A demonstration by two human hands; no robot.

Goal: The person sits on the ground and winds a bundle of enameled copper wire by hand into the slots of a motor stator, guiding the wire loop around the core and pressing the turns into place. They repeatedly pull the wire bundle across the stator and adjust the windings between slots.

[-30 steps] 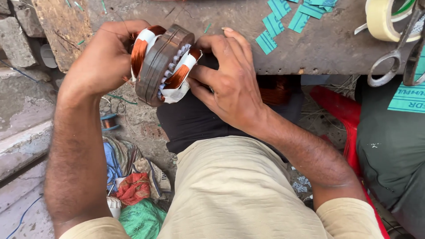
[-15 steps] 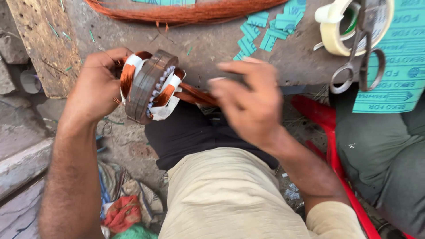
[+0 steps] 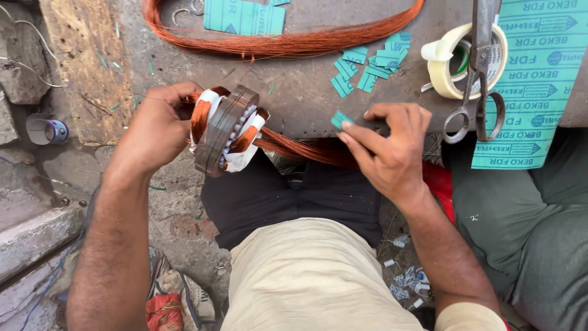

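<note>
The motor winding [image 3: 225,130], a ring of stacked metal plates with copper coils wrapped in white tape, sits at the near edge of the workbench [image 3: 294,92], tilted on its rim above the person's lap. The left hand [image 3: 156,129] clasps it from the outer side, fingers curled around the ring. A bundle of copper wire [image 3: 300,150] runs from the ring toward the right hand [image 3: 386,150], which pinches a small green paper slip [image 3: 340,119] between thumb and forefinger (the slip sits at the bench edge). More green slips [image 3: 367,67] lie scattered farther back on the bench, near a long loop of copper wire [image 3: 288,40]. To the right, scissors [image 3: 478,79] rest across a roll of tape [image 3: 462,61], beside a large green printed sheet [image 3: 533,79].
</note>
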